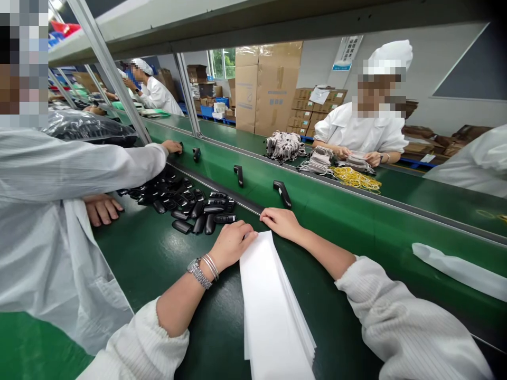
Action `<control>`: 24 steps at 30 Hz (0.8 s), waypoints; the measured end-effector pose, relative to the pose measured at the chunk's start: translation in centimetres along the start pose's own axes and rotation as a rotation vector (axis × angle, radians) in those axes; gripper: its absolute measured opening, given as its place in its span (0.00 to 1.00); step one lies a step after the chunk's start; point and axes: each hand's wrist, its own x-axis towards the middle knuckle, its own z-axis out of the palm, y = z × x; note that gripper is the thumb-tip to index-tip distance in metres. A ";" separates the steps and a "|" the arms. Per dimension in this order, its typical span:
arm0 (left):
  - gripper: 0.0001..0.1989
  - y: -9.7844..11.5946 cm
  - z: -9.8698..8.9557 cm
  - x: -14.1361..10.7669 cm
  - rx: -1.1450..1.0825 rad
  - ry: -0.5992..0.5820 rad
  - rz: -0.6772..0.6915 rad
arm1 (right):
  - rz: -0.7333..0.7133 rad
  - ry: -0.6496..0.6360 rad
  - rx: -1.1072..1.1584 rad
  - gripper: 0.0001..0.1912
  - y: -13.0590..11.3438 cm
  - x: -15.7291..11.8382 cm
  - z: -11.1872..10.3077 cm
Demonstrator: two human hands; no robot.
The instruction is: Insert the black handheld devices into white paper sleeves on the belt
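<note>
Head view; clock positions from its centre. Six o'clock: white stack [269,306], long, thin, smooth sheets with fanned edges, lying on the smooth green worktable [158,269]. Left hand [232,244]: fingers curled, thumb touching the stack's far end; grip cannot be determined. Right hand [283,222]: fingers bent at the narrow rail [241,202], one o'clock from the stack; grip likewise indeterminable. Nine o'clock: black shells [198,209], glossy, elongated, rounded, loosely piled.
</note>
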 end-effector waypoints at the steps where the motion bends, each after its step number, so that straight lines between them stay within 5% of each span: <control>1: 0.17 0.0 0.0 0.0 0.000 -0.001 0.000 | -0.002 0.000 0.002 0.11 0.0 0.0 0.0; 24: 0.15 0.3 -0.1 -0.1 -0.014 -0.005 -0.016 | 0.002 -0.014 -0.010 0.11 -0.1 -0.2 0.1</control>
